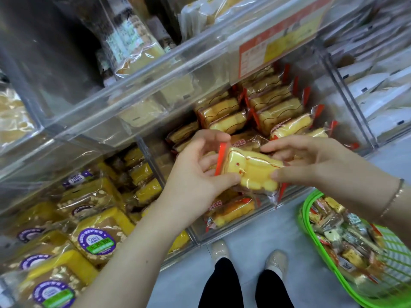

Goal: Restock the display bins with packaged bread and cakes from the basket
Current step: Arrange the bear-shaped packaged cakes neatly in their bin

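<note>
Item: wrapped yellow cake (251, 168), held in both hands over the clear display bin (347, 121).

Left hand (200, 165) pinches the red-edged end of the wrapper, thumb below, fingers curled above; right hand (311, 161) grips the opposite end between thumb and fingers. Matching cakes (266, 105) fill the bin behind. Green basket (311, 227) at lower right holds mixed packets, probably more cakes; blurred. Oat-topped loaves (95, 236) stocked in the bin to the left.
</note>
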Available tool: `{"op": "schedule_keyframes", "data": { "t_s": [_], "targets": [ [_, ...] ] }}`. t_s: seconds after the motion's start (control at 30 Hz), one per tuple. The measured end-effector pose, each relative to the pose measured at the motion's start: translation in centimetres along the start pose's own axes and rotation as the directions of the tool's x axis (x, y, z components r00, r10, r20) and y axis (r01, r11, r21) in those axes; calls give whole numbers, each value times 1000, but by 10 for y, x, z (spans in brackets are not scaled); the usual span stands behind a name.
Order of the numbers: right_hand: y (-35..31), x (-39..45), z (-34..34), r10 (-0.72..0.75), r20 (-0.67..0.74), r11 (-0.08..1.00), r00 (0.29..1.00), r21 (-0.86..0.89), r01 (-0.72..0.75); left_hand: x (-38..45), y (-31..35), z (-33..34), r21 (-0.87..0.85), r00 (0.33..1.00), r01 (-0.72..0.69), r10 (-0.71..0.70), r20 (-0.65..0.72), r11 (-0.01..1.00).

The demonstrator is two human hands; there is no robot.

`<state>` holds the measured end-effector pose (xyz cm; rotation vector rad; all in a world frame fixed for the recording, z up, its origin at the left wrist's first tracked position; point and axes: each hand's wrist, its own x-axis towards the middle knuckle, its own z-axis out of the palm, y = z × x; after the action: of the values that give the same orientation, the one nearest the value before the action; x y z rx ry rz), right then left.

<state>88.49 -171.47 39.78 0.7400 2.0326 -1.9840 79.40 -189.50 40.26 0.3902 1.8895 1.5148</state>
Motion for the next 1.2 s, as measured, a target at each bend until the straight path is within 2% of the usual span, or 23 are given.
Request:
{"op": "schedule_keyframes", "data": {
  "t_s": [0.07,0.1,0.17,0.2,0.27,0.33,0.37,0.4,0.43,0.5,0.53,0.6,0.67,0.77,0.87,0.93,1.0,1.07,1.13,1.2],
  "targets": [
    [-2,-1,1,-14,-54,998,998,-63,11,0,-5,2,12,1000,2,-2,3,1000],
    [-2,-2,1,-37,-86,993,996,-114,27,-1,-9,2,78,1000,-4,3,12,997],
    [-1,-3,1,-107,-127,956,986,-284,67,-1,-19,0,374,1000,-27,31,-4,927],
    [-1,-3,2,-144,-128,922,981,-377,87,0,-24,-1,558,998,-33,61,-32,829],
    [-3,-5,3,-205,-109,870,973,-476,130,3,-31,-1,831,988,3,125,-87,557],
    [-7,-5,1,-246,-76,821,966,-546,166,10,-37,3,945,978,33,185,-98,327],
    [-9,-5,-1,-267,-59,779,962,-600,179,14,-38,5,963,973,24,216,-84,267],
    [-11,-4,-4,-277,-47,740,960,-647,182,18,-38,7,968,968,7,243,-69,250],
    [-14,-2,-6,-275,-42,717,961,-675,175,22,-38,7,964,961,-10,268,-65,267],
    [-18,0,-8,-268,-32,688,963,-706,169,32,-37,5,927,951,28,276,-139,373],
    [-18,2,-6,-274,-19,671,962,-720,177,39,-34,2,892,951,99,222,-215,441],
    [-16,8,1,-296,11,642,955,-738,207,53,-24,-3,781,930,292,25,-366,552],
    [-12,18,11,-335,42,610,941,-752,250,65,-17,-7,706,899,399,-96,-428,585],
    [-9,34,19,-426,48,467,904,-843,265,71,-14,-10,653,892,403,-114,-438,641],
    [-4,51,19,-539,97,177,837,-958,225,68,-16,-14,528,881,409,-170,-443,744],
    [-1,59,17,-569,113,61,815,-982,179,66,-19,-17,419,881,418,-247,-403,806],
    [1,62,16,-579,113,24,808,-988,156,62,-21,-16,406,901,416,-310,-302,814],
    [1,62,17,-575,112,13,810,-989,146,55,-26,-9,481,934,358,-293,-206,800],
    [3,62,18,-577,127,1,807,-988,157,49,-30,0,474,952,297,-220,-211,829],
    [4,61,20,-579,151,-9,801,-984,179,47,-35,5,397,946,284,-189,-262,873]
  ]
}}
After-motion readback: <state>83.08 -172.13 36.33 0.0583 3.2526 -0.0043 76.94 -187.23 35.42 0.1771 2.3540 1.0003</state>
